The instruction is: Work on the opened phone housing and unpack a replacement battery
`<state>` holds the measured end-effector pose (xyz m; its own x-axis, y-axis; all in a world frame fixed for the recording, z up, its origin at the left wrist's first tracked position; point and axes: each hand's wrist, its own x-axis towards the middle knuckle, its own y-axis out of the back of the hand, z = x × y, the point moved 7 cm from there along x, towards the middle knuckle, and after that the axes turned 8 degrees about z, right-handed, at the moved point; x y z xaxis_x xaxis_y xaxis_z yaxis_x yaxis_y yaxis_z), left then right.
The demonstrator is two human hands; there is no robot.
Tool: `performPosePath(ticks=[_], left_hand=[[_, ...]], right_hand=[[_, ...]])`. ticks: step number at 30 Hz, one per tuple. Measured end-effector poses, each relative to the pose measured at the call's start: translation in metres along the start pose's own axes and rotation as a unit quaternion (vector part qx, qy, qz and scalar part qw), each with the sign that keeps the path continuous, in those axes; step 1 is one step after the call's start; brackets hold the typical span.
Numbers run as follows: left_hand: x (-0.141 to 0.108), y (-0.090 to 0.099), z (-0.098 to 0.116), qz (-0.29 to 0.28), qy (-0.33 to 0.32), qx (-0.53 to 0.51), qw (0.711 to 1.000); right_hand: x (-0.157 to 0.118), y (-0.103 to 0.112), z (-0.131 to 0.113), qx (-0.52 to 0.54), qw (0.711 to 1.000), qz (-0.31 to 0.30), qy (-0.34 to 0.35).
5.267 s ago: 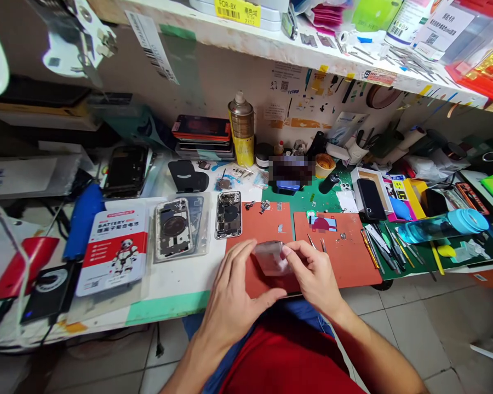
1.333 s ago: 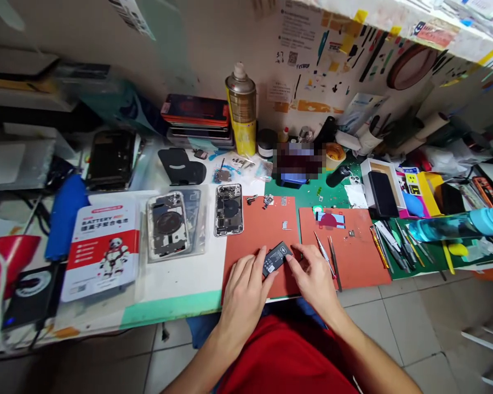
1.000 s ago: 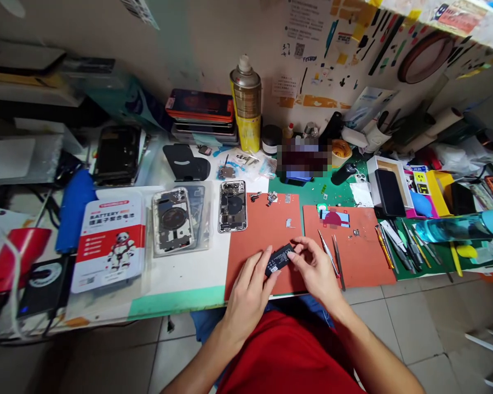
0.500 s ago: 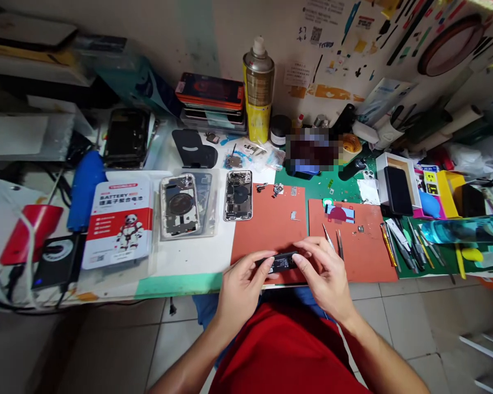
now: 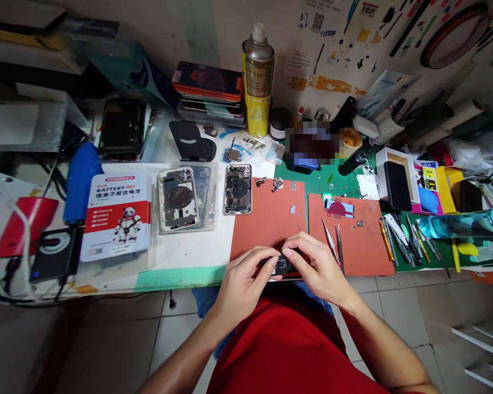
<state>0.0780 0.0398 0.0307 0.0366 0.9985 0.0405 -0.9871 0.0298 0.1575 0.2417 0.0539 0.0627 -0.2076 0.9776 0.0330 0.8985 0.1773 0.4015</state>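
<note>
Black, with fine pale print, a flat battery (image 5: 285,266) sits pinched between both bare hands at the near edge of the left red-brown mat (image 5: 267,224); whether it touches the mat is hidden. Taking the battery as the clock's centre, the left hand (image 5: 244,278) grips its end at nine, thumb and fingers curled in, and the right hand (image 5: 321,269) grips at three, its fingers bent over the top. At twelve lies a small silver part (image 5: 293,210). An opened phone (image 5: 237,190) lies at eleven, partly over the mat's corner, and a pale phone housing (image 5: 178,198) at ten. Around two, tweezers (image 5: 339,249) lie beside a silver pen-like tool (image 5: 331,241) on the right mat (image 5: 367,241). Near twelve, farther back, stands a yellow spray can (image 5: 258,82).
</note>
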Motion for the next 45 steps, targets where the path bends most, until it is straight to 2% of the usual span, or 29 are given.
performPosePath(ticks=[2, 4, 9, 12, 15, 19, 22, 25, 31, 38, 42, 45], left_hand=[[0.002, 0.0, 0.004, -0.005, -0.027, 0.023, 0.999], [0.002, -0.001, 0.005, -0.013, -0.026, 0.019, 0.999], [-0.004, -0.009, -0.009, -0.045, 0.066, -0.068, 0.995], [-0.007, -0.009, -0.019, -0.035, 0.12, -0.103, 0.987], [-0.007, -0.008, -0.025, -0.022, 0.144, -0.112, 0.983], [-0.007, -0.009, -0.031, -0.014, 0.172, -0.126, 0.977], [-0.009, -0.01, -0.034, -0.004, 0.187, -0.132, 0.973], [-0.011, -0.01, -0.036, 0.006, 0.194, -0.131, 0.972], [-0.015, -0.013, -0.038, 0.001, 0.2, -0.125, 0.972], [-0.02, -0.017, -0.044, -0.012, 0.212, -0.116, 0.97], [-0.017, -0.018, -0.045, -0.018, 0.223, -0.126, 0.966], [-0.013, -0.016, -0.043, -0.014, 0.234, -0.139, 0.962]], right_hand=[[0.001, 0.0, -0.003, -0.012, 1.0, -0.014, 0.015], [0.002, 0.001, -0.003, -0.029, 0.999, -0.033, 0.03], [0.004, 0.002, 0.0, -0.069, 0.992, -0.097, 0.044], [0.004, 0.006, 0.008, -0.03, 0.997, -0.072, -0.007], [0.0, 0.006, 0.017, 0.016, 0.996, -0.038, -0.074], [-0.004, -0.002, 0.021, 0.05, 0.994, -0.034, -0.093], [-0.003, -0.004, 0.019, 0.053, 0.995, -0.026, -0.084], [0.0, -0.003, 0.013, 0.011, 0.998, -0.039, -0.051], [0.002, -0.004, 0.002, -0.098, 0.988, -0.109, 0.041], [0.004, -0.005, 0.003, -0.142, 0.975, -0.163, 0.06], [0.006, -0.002, 0.01, -0.107, 0.982, -0.156, 0.021], [0.008, 0.007, 0.02, -0.029, 0.992, -0.105, -0.056]])
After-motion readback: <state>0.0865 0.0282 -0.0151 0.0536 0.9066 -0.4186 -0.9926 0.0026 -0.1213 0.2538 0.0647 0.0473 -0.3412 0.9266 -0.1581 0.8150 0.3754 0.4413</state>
